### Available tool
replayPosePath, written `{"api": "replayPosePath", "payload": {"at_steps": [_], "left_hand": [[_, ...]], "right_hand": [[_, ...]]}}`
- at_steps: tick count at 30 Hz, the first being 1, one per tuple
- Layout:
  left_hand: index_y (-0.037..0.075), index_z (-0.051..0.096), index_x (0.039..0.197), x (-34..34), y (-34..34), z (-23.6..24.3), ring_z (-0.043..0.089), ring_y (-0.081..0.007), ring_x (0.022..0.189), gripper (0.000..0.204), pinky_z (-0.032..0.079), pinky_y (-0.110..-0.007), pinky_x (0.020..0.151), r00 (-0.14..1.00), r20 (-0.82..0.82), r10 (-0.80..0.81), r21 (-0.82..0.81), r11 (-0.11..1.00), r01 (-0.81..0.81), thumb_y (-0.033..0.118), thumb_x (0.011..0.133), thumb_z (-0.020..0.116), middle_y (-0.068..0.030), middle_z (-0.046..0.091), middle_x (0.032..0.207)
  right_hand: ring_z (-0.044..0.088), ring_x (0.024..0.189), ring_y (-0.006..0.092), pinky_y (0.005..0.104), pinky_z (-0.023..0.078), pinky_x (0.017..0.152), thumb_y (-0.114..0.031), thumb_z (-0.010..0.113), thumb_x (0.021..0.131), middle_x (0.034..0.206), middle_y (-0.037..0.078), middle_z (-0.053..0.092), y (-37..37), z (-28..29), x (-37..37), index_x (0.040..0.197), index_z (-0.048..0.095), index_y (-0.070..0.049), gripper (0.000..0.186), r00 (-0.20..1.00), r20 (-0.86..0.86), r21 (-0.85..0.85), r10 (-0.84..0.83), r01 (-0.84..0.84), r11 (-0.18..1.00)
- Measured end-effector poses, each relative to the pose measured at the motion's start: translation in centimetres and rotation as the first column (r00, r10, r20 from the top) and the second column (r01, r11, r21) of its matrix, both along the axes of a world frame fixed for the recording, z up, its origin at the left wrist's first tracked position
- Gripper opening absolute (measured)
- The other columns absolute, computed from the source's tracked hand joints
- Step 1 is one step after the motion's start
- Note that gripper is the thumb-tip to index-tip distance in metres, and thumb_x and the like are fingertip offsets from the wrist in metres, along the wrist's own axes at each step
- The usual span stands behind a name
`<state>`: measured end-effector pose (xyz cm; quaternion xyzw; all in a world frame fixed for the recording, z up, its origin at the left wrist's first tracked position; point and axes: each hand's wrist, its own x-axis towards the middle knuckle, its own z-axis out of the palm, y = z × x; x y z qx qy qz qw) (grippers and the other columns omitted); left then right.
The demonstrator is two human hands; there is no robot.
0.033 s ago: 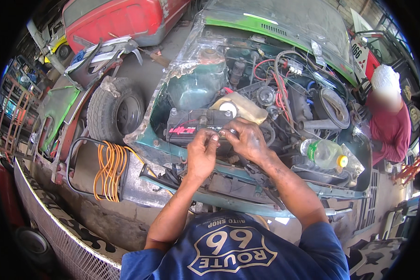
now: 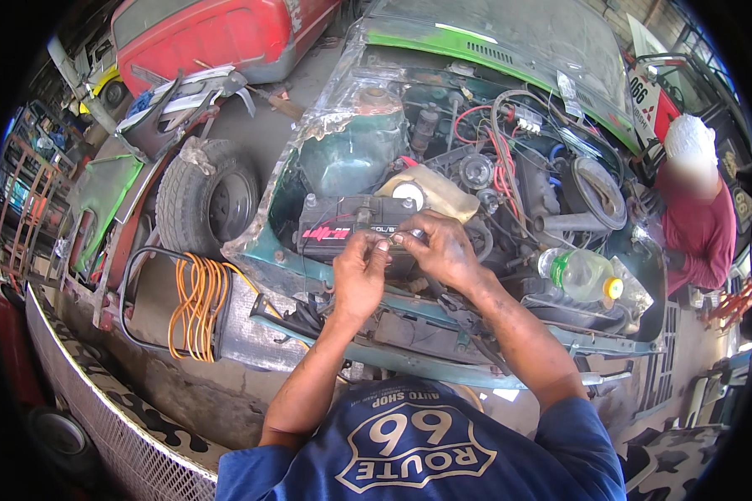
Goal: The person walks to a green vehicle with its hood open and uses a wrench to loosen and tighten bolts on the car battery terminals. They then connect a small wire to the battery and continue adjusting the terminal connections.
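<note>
Just in front of a black car battery (image 2: 330,219), my left hand (image 2: 360,275) and my right hand (image 2: 447,252) come together with their fingertips nearly meeting. Thumb and forefinger are pinched on each hand. Something small and thin sits between them, too small to name. The battery stands in the front left corner of a green car's open engine bay, partly covered by my fingers. Behind it lies a yellowed plastic tank (image 2: 447,194) with a white cap. A dark thin cable (image 2: 303,259) runs down the battery's front.
A clear bottle (image 2: 581,275) with a yellow cap lies at the bay's right front. Orange cord (image 2: 199,307) hangs in coils on a black frame, left of the bumper. A loose tyre (image 2: 196,196) leans beyond it. Another person (image 2: 695,221) in a maroon top is at the right.
My left hand has shifted very slightly to the left. Both hands keep their pinch, and the rest looks the same.
</note>
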<state>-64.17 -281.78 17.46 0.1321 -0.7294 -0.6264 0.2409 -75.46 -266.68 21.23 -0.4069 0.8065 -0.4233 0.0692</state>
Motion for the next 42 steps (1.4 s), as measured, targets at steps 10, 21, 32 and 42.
{"api": "replayPosePath", "payload": {"at_steps": [10,21,32,42], "left_hand": [[-0.001,0.067,0.106,-1.6,-1.5,1.5,0.069,-0.0123,0.074,0.007,0.053,-0.031,0.064,0.994,0.091,-0.052,-0.241,0.968,0.073,0.006,0.102,0.068,-0.0069,0.072,0.082],[-0.002,0.068,0.099,-4.0,-1.4,1.8,0.072,-0.0286,0.069,0.009,0.054,-0.039,0.066,0.984,0.156,-0.089,-0.471,0.869,0.154,0.006,0.096,0.071,-0.0195,0.072,0.079],[-0.002,0.071,0.101,-10.1,-3.1,1.0,0.073,-0.0477,0.090,0.015,0.058,-0.054,0.084,0.966,0.255,-0.046,-0.689,0.692,0.216,0.008,0.091,0.068,-0.0269,0.075,0.093],[-0.001,0.073,0.101,-13.7,-4.0,2.2,0.071,-0.0502,0.100,0.019,0.055,-0.056,0.092,0.920,0.391,0.013,-0.729,0.615,0.301,0.013,0.092,0.064,-0.0299,0.074,0.099]], "right_hand": [[0.069,0.106,0.0446,0.0486,0.056,0.090,-0.010,0.074,0.089,0.112,0.025,0.069,1.6,0.8,-1.5,0.121,0.066,0.001,0.035,1.000,-0.020,0.197,-0.003,0.007,0.980],[0.070,0.099,0.0429,0.0495,0.055,0.087,-0.011,0.079,0.087,0.103,0.021,0.068,1.5,0.0,-2.4,0.114,0.069,0.002,0.032,0.994,-0.105,0.129,-0.007,0.020,0.991],[0.069,0.109,0.0446,0.0526,0.055,0.091,-0.006,0.071,0.092,0.113,0.023,0.074,-0.4,-3.0,-7.3,0.122,0.068,-0.001,0.030,0.976,-0.218,0.112,-0.003,0.028,0.993],[0.070,0.109,0.0449,0.0535,0.054,0.092,-0.017,0.067,0.098,0.110,0.024,0.075,-2.0,-4.1,-9.2,0.123,0.071,-0.008,0.027,0.984,-0.163,0.159,-0.078,0.104,0.982]]}}
